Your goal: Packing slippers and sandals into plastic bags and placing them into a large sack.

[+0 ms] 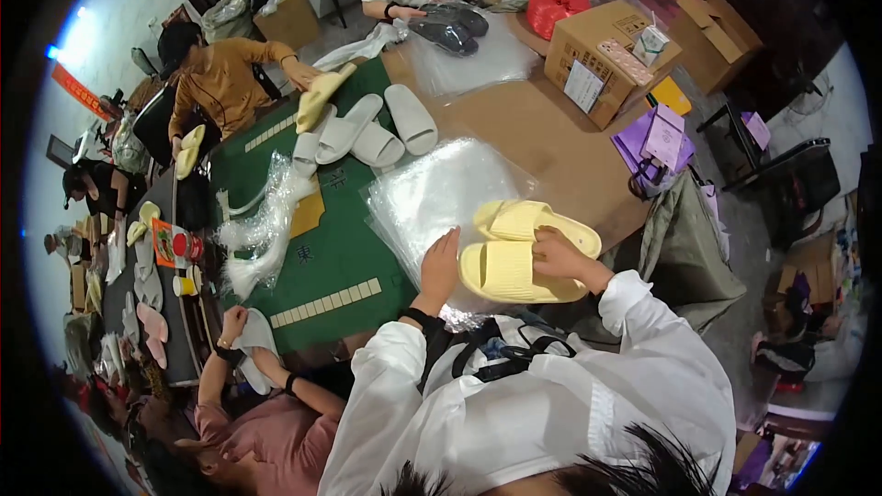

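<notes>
A pair of pale yellow slippers (501,271) lies side by side in front of me, over the near edge of the table. My right hand (560,254) is closed on the pair at the middle, its fingers bent over the inner edges. My left hand (441,264) lies just left of the slippers with its fingers stretched out, on the near part of a stack of clear plastic bags (432,186). Nothing shows in its grip. Beyond the bags, several light grey slippers (411,119) lie loosely together.
Bundled clear plastic (276,220) lies on the green tabletop (354,253). A cardboard box (597,60) stands at the far right, near purple bags (654,142). Co-workers handle yellow slippers (320,96) at far left, dark bagged slippers (447,29) across, and a pale slipper (258,344) at near left.
</notes>
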`<state>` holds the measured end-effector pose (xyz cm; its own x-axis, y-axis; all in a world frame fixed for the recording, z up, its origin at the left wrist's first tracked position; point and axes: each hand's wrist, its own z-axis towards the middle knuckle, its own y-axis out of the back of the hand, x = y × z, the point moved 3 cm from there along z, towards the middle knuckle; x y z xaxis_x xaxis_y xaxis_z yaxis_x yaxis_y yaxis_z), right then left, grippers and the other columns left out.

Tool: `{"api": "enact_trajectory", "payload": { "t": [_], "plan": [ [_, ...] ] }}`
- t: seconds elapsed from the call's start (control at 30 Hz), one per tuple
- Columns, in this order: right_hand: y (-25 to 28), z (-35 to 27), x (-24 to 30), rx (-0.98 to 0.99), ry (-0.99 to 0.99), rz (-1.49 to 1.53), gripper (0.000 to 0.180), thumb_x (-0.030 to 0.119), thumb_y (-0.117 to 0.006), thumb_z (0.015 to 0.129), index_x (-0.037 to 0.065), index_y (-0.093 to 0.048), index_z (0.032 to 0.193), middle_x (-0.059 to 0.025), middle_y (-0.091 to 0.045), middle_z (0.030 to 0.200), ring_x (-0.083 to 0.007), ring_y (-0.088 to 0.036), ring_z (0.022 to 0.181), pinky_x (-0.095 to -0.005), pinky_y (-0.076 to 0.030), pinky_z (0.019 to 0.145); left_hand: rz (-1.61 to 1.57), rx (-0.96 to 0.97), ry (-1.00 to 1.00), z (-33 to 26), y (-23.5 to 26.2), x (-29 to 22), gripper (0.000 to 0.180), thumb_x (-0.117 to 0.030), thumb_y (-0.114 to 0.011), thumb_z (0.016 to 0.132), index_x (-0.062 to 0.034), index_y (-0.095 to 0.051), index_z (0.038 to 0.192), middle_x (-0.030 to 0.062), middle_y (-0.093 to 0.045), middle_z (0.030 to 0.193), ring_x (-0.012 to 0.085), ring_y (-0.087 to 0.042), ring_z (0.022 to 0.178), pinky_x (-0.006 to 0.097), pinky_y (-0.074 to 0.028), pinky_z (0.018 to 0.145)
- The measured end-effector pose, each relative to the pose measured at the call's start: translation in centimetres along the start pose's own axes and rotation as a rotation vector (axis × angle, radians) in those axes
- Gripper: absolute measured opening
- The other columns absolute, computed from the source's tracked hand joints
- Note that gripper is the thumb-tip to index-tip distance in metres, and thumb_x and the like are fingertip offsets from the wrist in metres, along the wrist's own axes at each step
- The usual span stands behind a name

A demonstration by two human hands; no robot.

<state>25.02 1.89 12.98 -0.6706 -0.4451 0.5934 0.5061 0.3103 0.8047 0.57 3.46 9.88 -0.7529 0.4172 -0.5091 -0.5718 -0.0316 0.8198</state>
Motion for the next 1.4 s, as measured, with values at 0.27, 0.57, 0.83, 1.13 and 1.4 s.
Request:
{"api": "enact_trajectory", "payload": {
  "t": [0.27,0.57,0.83,1.13,1.4],
  "plan": [
    [-1.4,-0.8,4.1,-0.078,-0.061,-0.216,0.021,0.022,-0.055,0.072,0.007,-0.06,0.086,-0.0108,-0.054,0.094,-0.0286,-0.05,0.096,-0.0433,-0.036,0.08,0.159,0.09,-0.184,-1.7,0.2,-1.5,0.049,-0.002,-0.045,0.077,-0.0097,-0.044,0.125,0.0144,-0.043,0.128,0.0345,-0.039,0.117,0.051,-0.027,0.099],
    [-4.4,-1.8,4.3,-0.225,-0.316,-0.282,0.02,0.025,-0.057,0.073,0.007,-0.058,0.082,-0.0132,-0.053,0.09,-0.0316,-0.049,0.093,-0.0454,-0.036,0.08,0.037,0.198,-0.365,-2.5,0.9,-6.3,0.056,-0.002,-0.05,0.074,-0.0167,-0.043,0.127,0.0133,-0.037,0.132,0.0388,-0.03,0.123,0.057,-0.022,0.099],
    [-5.0,-3.0,1.0,-0.529,-0.438,-0.377,0.022,0.025,-0.059,0.071,0.008,-0.057,0.085,-0.0175,-0.052,0.089,-0.0353,-0.047,0.096,-0.0455,-0.035,0.078,-0.417,0.389,-0.615,-3.3,-1.4,-11.3,0.045,-0.002,-0.053,0.075,-0.0134,-0.053,0.118,0.0162,-0.046,0.122,0.0359,-0.041,0.115,0.042,-0.032,0.096],
    [1.2,-0.4,-5.0,-0.595,-0.505,-0.431,0.02,0.025,-0.056,0.074,0.007,-0.061,0.081,-0.0189,-0.053,0.093,-0.0344,-0.047,0.098,-0.0456,-0.035,0.079,-0.562,0.487,-0.529,0.4,-2.4,-16.8,0.042,0.002,-0.047,0.08,-0.0075,-0.048,0.122,0.0166,-0.047,0.124,0.0333,-0.044,0.114,0.037,-0.036,0.097],
    [6.5,2.0,-12.1,-0.439,-0.505,-0.433,0.02,0.025,-0.058,0.071,0.008,-0.061,0.08,-0.0153,-0.053,0.092,-0.0325,-0.048,0.093,-0.0446,-0.038,0.074,-0.641,0.393,-0.351,5.8,-6.4,-20.6,0.036,-0.003,-0.045,0.086,-0.0072,-0.048,0.122,0.0155,-0.05,0.122,0.0279,-0.05,0.111,0.032,-0.04,0.093]
  ]
}}
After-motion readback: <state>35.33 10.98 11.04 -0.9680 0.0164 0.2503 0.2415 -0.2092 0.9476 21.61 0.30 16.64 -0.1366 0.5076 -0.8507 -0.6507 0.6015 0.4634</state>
